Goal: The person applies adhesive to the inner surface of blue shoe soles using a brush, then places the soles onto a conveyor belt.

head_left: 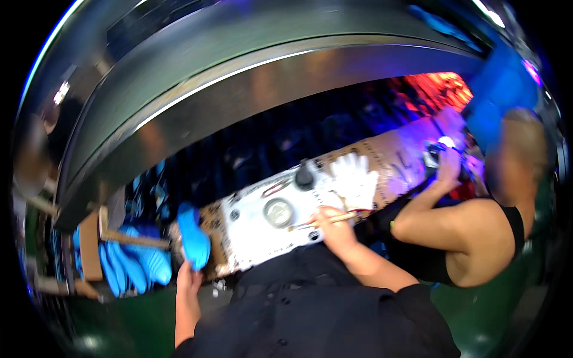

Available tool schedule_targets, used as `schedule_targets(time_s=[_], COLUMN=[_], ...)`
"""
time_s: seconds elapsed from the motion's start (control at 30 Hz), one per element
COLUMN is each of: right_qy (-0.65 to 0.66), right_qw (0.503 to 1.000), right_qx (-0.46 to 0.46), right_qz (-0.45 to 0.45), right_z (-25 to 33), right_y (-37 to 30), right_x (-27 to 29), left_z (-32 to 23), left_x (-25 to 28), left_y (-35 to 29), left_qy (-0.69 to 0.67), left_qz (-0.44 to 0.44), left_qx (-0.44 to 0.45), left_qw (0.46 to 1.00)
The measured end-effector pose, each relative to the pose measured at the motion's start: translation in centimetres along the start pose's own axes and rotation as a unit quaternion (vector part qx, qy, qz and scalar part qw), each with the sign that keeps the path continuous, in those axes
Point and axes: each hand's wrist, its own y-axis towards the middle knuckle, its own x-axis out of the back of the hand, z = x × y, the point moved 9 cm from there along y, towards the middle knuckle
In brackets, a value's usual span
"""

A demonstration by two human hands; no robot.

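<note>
My left hand [187, 285] grips the lower end of a blue shoe sole [193, 234], which stands nearly upright by the left end of the work board. In my right hand [335, 231] is a brush with a wooden handle [344, 217]; its tip points left, toward a round open container [279, 213] with pale contents. That container rests on a white sheet [246, 236]. Behind it are a dark round pot [304, 178] and a thin red loop-shaped item [275, 189]. White gloves [353, 178] lie beyond my right hand.
Several blue soles [136, 262] lie piled at the left by a wooden strip [134, 238]. A long metal-edged machine [256, 65] spans the back, with red-orange glow [439, 89] at its right. A co-worker [459, 232] works close on my right, under purple light.
</note>
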Motion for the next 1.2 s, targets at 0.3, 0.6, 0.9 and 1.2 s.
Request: schedule_targets(time_s=[0.3, 0.6, 0.9, 1.2], right_qy=[-0.033, -0.15, -0.278, -0.255], right_qw=[0.998, 0.964, 0.893, 0.904], right_qx=[0.024, 0.216, 0.336, 0.334], right_qz=[-0.056, 0.036, 0.107, 0.081], right_z=[1.8, 10.1, 11.4, 11.9], right_y=[-0.2, 0.9, -0.6, -0.6], right_x=[-0.1, -4.5, -8.6, -7.5], left_z=[-2.5, -6.7, -8.3, -8.2], left_x=[-15.4, -22.0, -25.5, -26.0], left_y=[-12.5, -14.2, -17.1, -18.1], left_qy=[0.05, 0.177, 0.237, 0.311], left_qz=[0.17, 0.128, 0.144, 0.149], left_qx=[-0.131, -0.355, -0.456, -0.523], left_qw=[0.975, 0.909, 0.846, 0.779])
